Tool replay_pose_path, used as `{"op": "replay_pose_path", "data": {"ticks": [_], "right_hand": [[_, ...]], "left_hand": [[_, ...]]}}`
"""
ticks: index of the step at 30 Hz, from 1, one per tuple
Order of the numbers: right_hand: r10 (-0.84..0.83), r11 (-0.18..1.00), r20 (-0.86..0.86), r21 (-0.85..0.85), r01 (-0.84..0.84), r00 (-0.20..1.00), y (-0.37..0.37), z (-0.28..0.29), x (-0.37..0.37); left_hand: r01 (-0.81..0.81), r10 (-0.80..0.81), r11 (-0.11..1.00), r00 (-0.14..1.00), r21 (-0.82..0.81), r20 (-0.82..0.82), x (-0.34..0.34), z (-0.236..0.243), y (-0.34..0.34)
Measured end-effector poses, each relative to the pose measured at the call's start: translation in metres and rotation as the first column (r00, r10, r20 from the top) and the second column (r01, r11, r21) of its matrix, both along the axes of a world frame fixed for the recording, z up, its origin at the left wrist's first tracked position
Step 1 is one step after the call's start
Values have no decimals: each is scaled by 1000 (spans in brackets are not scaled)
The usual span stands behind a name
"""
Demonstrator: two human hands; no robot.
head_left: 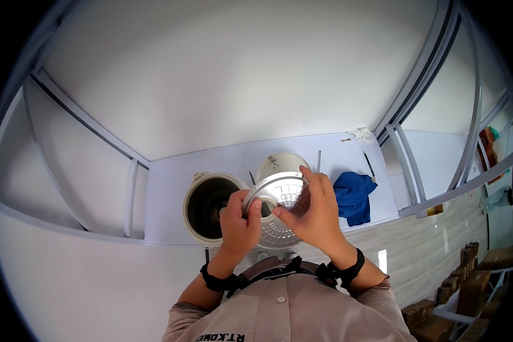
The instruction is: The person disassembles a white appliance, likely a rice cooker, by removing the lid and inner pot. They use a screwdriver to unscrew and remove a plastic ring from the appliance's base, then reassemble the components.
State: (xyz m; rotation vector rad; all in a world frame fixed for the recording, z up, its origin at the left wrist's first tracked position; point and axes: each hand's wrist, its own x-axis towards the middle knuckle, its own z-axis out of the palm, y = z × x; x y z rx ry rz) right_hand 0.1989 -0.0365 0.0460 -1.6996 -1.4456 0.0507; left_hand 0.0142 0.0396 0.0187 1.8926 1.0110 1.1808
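Note:
Between my two hands is a slotted round metal plate (278, 232) with a hole at its centre, held tilted above the front of the table. My left hand (240, 222) pinches its left side, thumb near the hole. At the right rim are the fingers of my right hand (319, 216), with the thumb lying across the plate's face. Left of it stands a round cream housing, like a rice cooker body (186, 211), open on top and dark inside, with a small brownish part showing within. Partly hidden behind the plate is a cream round part (279, 162) with dark marks.
A crumpled blue cloth (353, 194) lies on the white table (168, 171) to the right, near a thin dark tool (369, 164). Farther back is white tissue (360, 134). Grey frame posts (404, 162) bound the right side; cardboard boxes (472, 292) stand at lower right.

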Motion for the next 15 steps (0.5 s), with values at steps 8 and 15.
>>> {"op": "replay_pose_path", "data": {"ticks": [8,15], "right_hand": [[2,983,-229,-177,-44,973,1,-8,1],[19,967,-215,-244,-72,976,1,-16,2]], "left_hand": [[110,-134,981,980,-160,-145,-9,-4,-4],[223,-264,947,950,-232,-164,-18,-2,-5]]}}
